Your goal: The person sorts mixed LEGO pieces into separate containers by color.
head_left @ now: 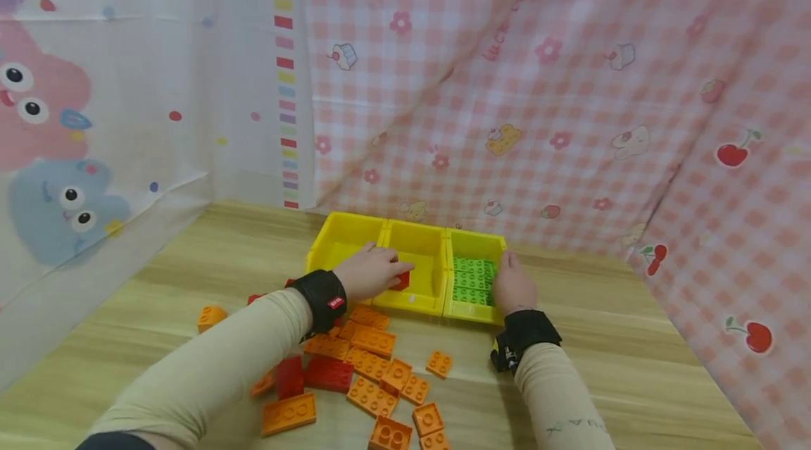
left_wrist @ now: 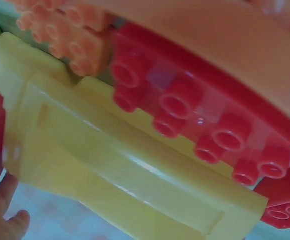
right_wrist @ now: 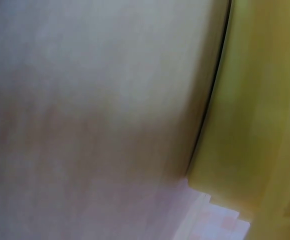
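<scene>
Three yellow bins stand side by side; the middle bin is under my left hand, which pinches a small red brick just above its floor. The right bin holds flat green bricks. My right hand rests with straight fingers along that bin's right rim and holds nothing. In the left wrist view a studded red brick and orange bricks loom close beside a yellow bin wall, with my fingertips at the bottom left. The right wrist view is blurred, showing only a yellow wall.
The left bin looks bare inside. Several orange bricks and two red ones lie scattered on the wooden table in front of the bins. Patterned cloth hangs close behind and to the right.
</scene>
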Demonstrator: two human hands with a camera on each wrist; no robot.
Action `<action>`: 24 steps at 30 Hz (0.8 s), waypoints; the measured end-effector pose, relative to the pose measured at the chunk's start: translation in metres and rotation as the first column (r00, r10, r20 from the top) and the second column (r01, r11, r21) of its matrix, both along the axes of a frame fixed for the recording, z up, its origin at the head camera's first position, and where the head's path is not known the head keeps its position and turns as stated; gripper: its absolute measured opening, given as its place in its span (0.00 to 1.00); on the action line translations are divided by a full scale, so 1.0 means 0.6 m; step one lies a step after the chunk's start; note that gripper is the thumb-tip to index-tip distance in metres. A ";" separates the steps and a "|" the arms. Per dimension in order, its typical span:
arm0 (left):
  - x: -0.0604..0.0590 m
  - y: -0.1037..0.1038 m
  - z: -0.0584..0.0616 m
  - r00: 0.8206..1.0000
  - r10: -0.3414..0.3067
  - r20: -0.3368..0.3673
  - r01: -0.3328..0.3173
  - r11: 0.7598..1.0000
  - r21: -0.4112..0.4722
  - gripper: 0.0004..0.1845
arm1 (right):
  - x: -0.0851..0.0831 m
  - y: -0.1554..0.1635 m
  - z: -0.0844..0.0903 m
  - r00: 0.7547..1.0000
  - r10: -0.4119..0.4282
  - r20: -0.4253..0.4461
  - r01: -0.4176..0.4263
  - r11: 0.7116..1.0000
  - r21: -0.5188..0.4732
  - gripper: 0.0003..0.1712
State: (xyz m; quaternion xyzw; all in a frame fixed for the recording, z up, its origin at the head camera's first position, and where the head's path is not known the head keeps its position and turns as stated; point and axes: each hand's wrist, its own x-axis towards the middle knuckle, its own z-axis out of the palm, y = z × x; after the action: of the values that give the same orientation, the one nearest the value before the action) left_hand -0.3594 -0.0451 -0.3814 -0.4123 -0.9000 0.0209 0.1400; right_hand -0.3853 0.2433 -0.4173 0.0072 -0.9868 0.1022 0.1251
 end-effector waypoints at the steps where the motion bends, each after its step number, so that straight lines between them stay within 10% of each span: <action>1: -0.002 -0.003 -0.004 1.000 0.010 -0.003 -0.010 0.999 -0.031 0.19 | 0.001 -0.001 0.000 1.000 0.000 0.007 0.000 1.000 -0.009 0.26; 18: -0.002 0.031 -0.004 0.973 0.230 -0.008 -0.220 0.920 -0.323 0.17 | 0.009 -0.003 0.009 0.999 -0.026 0.035 0.025 1.000 0.013 0.29; 24: 0.006 0.037 -0.010 0.978 0.205 -0.049 -0.211 0.945 -0.250 0.12 | 0.000 -0.002 0.001 0.999 -0.021 0.042 0.021 1.000 0.017 0.30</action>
State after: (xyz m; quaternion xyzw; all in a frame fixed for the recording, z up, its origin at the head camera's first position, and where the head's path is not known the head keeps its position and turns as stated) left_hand -0.3558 -0.0232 -0.3873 -0.3293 -0.9267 0.1552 0.0928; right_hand -0.3851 0.2418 -0.4167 -0.0042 -0.9901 0.0928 0.1054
